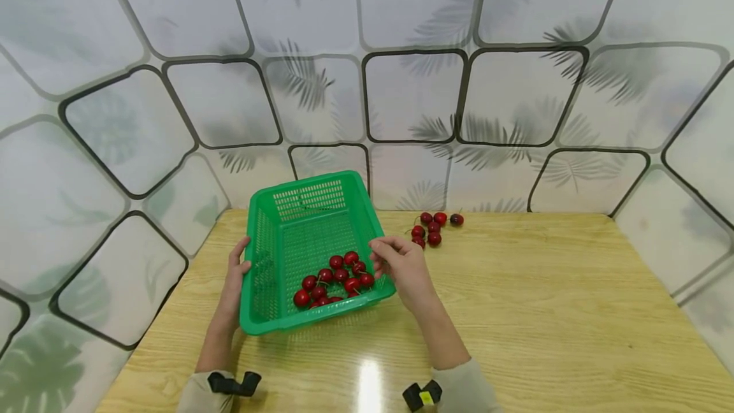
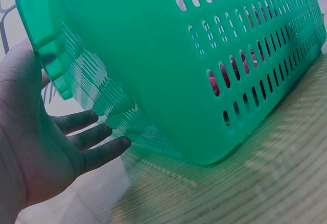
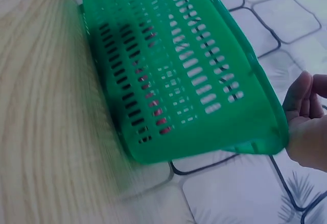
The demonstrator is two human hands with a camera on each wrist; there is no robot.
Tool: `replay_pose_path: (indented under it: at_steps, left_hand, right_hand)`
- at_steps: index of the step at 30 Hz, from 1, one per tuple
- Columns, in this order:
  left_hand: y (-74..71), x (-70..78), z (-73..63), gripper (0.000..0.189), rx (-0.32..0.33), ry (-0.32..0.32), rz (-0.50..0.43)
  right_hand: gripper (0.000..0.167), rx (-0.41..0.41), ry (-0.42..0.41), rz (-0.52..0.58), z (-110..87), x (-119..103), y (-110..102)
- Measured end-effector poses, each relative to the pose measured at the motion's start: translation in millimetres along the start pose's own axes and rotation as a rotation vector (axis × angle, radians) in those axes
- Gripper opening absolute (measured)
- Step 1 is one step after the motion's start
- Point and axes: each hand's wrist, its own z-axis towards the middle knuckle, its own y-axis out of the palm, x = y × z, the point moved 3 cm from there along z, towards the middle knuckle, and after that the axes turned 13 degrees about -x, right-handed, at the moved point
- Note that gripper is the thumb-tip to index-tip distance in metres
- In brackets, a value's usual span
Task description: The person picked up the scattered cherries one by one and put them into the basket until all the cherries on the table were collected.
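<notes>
A green plastic basket (image 1: 309,225) with slotted sides sits on the left of the wooden table, angled a little. Dark red cherries (image 1: 341,275) with thin stems are gathered in its near right part. My left hand (image 1: 234,279) holds the basket's left rim, its thumb by the rim and fingers (image 2: 104,152) spread along the outside wall. Over the right rim is my right hand (image 1: 404,269), thumb and index finger drawn together close above the cherries. In the right wrist view its curled fingers (image 3: 297,94) show beyond the rim; I cannot tell whether they pinch a stem.
Several loose cherries (image 1: 434,227) lie on the table (image 1: 545,298) behind my right hand, near the back edge. A pale curtain (image 1: 413,97) with leaf prints and dark outlines stands behind the table and at both sides.
</notes>
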Motion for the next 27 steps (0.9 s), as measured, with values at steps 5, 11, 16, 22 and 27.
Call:
replay_pose_path:
  at_steps: [5,11,16,22,27]
  left_hand:
    - [-0.8,-0.1,0.4,0.055,-0.008,0.004,0.001]
    - [-0.7,-0.6,0.6,0.056,-0.002,0.023,0.008]
    - [0.5,-0.3,0.8,0.056,0.000,0.033,0.005]
    - [0.1,0.7,0.2,0.056,0.004,0.026,0.002]
    - [0.0,-0.2,0.1,0.056,0.003,0.014,-0.001]
  right_hand:
    - [0.013,0.102,0.022,0.077,0.0,-2.2,-27.8]
    - [0.019,0.281,0.157,0.046,-2.3,5.6,-67.8]
    - [0.035,0.301,0.265,-0.042,-4.3,15.4,-90.5]
    - [0.035,0.240,0.341,-0.376,0.8,18.9,-100.9]
    - [0.032,0.238,0.357,-0.742,14.2,10.4,-113.8]
